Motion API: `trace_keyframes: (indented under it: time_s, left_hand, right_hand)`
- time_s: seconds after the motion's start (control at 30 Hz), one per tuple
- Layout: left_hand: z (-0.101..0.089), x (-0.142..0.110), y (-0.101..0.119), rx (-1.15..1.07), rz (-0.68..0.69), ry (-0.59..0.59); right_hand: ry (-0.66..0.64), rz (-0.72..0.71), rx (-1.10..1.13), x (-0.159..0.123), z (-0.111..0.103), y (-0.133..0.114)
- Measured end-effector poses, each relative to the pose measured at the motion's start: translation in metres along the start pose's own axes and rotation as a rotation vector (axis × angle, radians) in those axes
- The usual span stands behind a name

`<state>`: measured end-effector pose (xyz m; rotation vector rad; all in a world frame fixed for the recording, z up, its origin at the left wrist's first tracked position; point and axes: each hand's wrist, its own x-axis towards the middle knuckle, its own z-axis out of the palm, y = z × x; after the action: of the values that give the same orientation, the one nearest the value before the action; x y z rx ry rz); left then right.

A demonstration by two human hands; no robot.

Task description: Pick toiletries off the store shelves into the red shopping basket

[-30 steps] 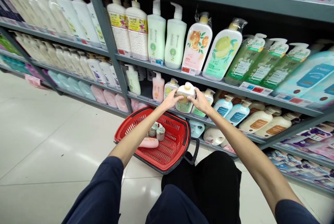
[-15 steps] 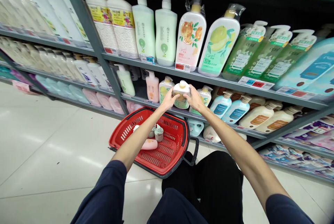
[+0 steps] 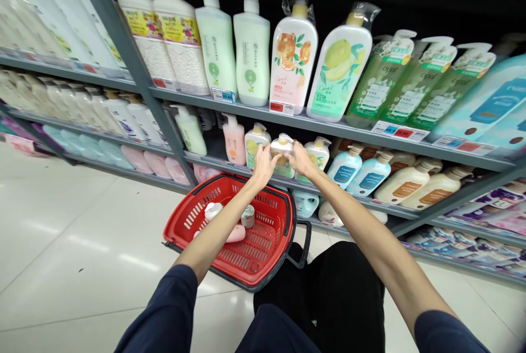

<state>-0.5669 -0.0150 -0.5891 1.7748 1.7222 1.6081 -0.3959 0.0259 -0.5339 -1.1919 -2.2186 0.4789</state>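
Observation:
Both my hands reach out to the second shelf [image 3: 230, 164] and grip a small cream pump bottle with a yellow-green label [image 3: 282, 151]. My left hand [image 3: 263, 165] wraps its left side, and my right hand [image 3: 299, 159] holds its right side and top. The bottle stands level with the shelf's front row, between two similar small bottles [image 3: 255, 142] [image 3: 315, 154]. Whether its base rests on the shelf is hidden by my fingers.
A red shopping basket [image 3: 283, 220] sits on the white tiled floor below my arms, holding a pink bottle [image 3: 235, 233] and small jars. Shelves of large pump bottles [image 3: 252, 46] fill the rack above and to both sides. My dark trousers [image 3: 329, 292] are at the bottom.
Both hands have carried the small bottle forward and slightly down, from in front of the rack into the row on the shelf. The view has dipped and shifted a little.

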Motion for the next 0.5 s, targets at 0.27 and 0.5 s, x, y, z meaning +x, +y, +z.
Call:
trace_keyframes:
  time_s: [0.27,0.5]
  left_hand:
    - [-0.002,0.021,0.009,0.092,0.155,-0.126]
    - [0.001,0.019,0.007,0.066,0.160,-0.214]
  right_hand:
    - [0.091,0.046,-0.035,0.009,-0.005,-0.008]
    - [-0.022,0.048,-0.217,0.026,-0.032,-0.025]
